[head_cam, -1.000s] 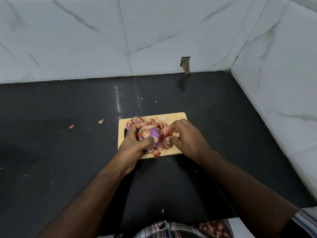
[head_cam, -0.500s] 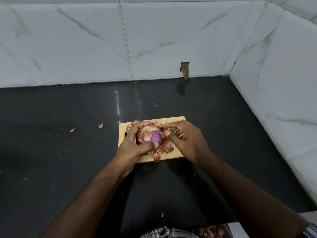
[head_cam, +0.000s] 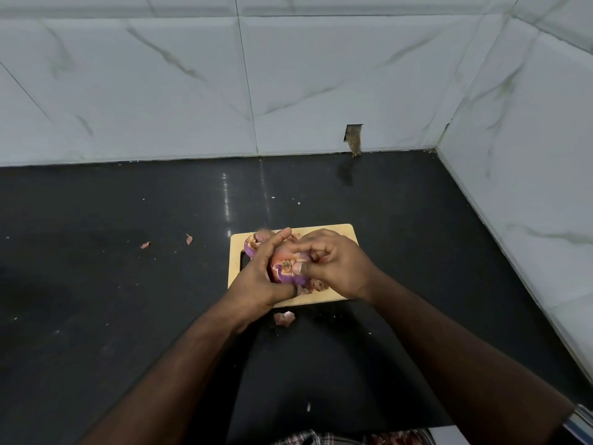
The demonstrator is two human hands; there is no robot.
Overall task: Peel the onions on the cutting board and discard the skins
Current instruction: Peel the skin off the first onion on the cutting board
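A small wooden cutting board [head_cam: 340,231] lies on the black counter. My left hand [head_cam: 260,277] grips a purple onion [head_cam: 288,276] just above the board, its root end facing me. My right hand [head_cam: 337,268] pinches a strip of loose pinkish skin [head_cam: 296,266] on that onion's top right side. A second onion [head_cam: 252,244] rests on the board's far left corner, mostly hidden behind my left fingers. Loose skins [head_cam: 317,285] lie on the board under my hands.
A piece of skin [head_cam: 284,317] lies on the black counter [head_cam: 128,300] just in front of the board. Two small skin flakes [head_cam: 189,238] sit further left. Tiled walls close the counter at the back and right. A container with skins [head_cam: 398,438] shows at the bottom edge.
My left hand has lifted and turned the onion toward me. My right hand moved in onto the onion and now pinches skin. A skin piece now lies on the counter before the board.
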